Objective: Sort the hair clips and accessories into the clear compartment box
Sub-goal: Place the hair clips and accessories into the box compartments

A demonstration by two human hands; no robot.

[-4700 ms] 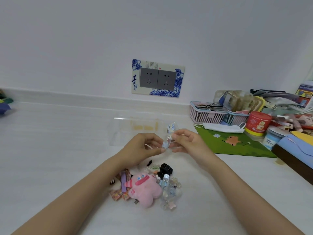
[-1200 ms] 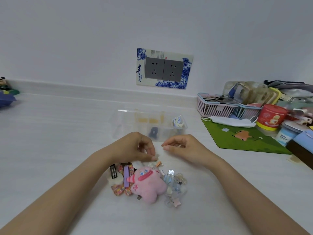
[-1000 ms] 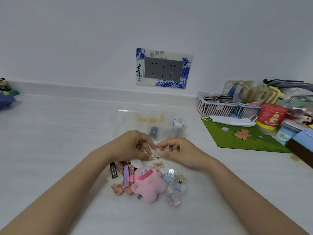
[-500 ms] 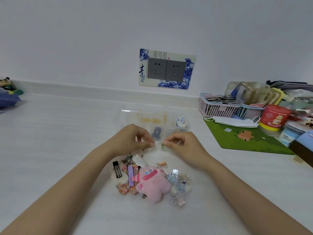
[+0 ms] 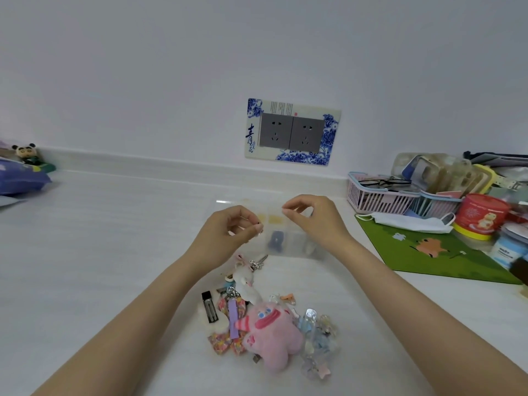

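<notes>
The clear compartment box (image 5: 297,250) lies on the white counter, with a dark blue accessory (image 5: 275,242) in one cell. My left hand (image 5: 228,234) hovers at the box's left edge and pinches a small pale clip between thumb and fingertips. My right hand (image 5: 313,220) is over the box's far cells, thumb and forefinger pinched on something tiny that I can barely make out. Nearer me lies the pile: a pink plush (image 5: 271,337), a black snap clip (image 5: 210,310), a floral bow (image 5: 224,342), a white bunny charm (image 5: 245,280), an orange clip (image 5: 287,297) and several clear clips (image 5: 318,341).
A green mat (image 5: 428,252) lies to the right with a face mask (image 5: 411,223) on its far edge. Behind it stand a pink basket (image 5: 380,197), a red tub (image 5: 480,215) and more clutter. A purple bag (image 5: 20,180) and a panda figure (image 5: 25,152) sit far left.
Both hands have risen from the pile and moved away from me to the box. They have drawn apart, the right one now over the far cells.
</notes>
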